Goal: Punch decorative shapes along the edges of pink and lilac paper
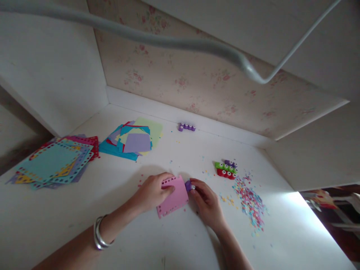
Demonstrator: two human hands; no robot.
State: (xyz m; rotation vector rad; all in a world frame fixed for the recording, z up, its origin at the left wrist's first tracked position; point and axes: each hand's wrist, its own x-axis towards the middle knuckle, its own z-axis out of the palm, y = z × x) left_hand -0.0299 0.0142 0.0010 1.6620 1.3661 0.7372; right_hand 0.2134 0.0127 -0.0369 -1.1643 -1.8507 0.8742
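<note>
My left hand [155, 192] grips a pink paper square [174, 195] by its left side, thumb on top and fingers beneath. Punched holes run along the paper's upper and lower edges. At the paper's right edge, my right hand [207, 202] has its thumb and fingers closed on a small purple craft punch [189, 185] with a white knob. The punch meets that edge; whether the paper is inside its slot cannot be made out. A silver bangle [99, 233] circles my left wrist.
Hole-edged papers [53, 161] are piled at the left, plain coloured papers [137, 142] behind. Purple punches [189, 127] stand near the back wall. Green, red and purple punches [226, 170] sit right, beside scattered confetti [251, 204]. A pale cable [168, 42] crosses overhead.
</note>
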